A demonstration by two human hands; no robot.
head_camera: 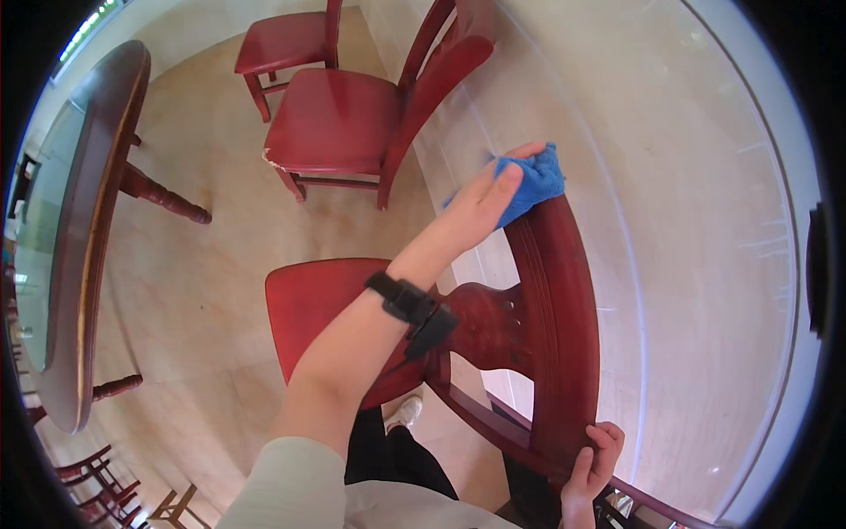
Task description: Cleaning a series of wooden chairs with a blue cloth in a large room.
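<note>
A red wooden chair (565,317) stands before me, with its backrest on the right and its red seat (324,311) to the left. My left hand (492,195) holds a blue cloth (532,188) against the far end of the backrest's top rail. Part of the cloth is hidden under the fingers. My left forearm, with a black strap and device (413,311) on it, crosses over the seat. At the rail's near end, my right hand (598,456) grips the wood, thumb on one side and fingers on the other.
Two more red chairs (337,119) (287,43) stand beyond, along the pale wall (694,264). A dark wooden table (99,198) with a glass top is at left. Several other chairs (102,486) show at lower left. My shoe (405,411) is on the tiled floor.
</note>
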